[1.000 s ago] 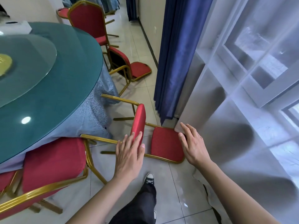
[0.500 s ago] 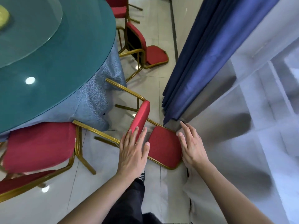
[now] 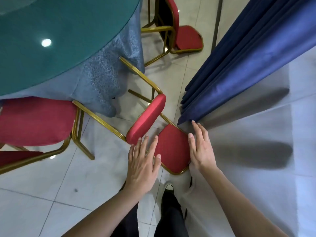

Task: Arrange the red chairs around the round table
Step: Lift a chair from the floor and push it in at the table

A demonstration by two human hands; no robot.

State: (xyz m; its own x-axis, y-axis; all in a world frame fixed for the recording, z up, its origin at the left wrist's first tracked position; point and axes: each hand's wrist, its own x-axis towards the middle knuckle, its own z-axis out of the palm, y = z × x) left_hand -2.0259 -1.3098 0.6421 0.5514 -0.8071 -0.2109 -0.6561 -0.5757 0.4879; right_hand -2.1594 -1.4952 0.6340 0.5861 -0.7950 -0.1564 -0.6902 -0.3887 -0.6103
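A red chair with a gold frame [image 3: 171, 147] lies tipped over on the floor just ahead of me, its legs pointing toward the round table [image 3: 59, 40]. My left hand [image 3: 142, 164] hovers flat by the near left edge of the red pad, fingers spread, holding nothing. At the pad's right edge is my right hand [image 3: 200, 146], open, fingertips near the gold rim. Another fallen red chair [image 3: 186, 37] lies farther back. A third red chair [image 3: 35, 122] stands at the table on the left.
A dark blue curtain [image 3: 248, 65] hangs close on the right, with a sheer white curtain [image 3: 256, 159] pooling on the tiled floor beside the fallen chair. My shoe [image 3: 169, 188] and dark trouser leg are below. The table's blue cloth [image 3: 109, 79] drapes to the floor.
My view has tilted down and moved closer over the fallen chair. Both hands have come lower toward the red pad, still open on either side of it.
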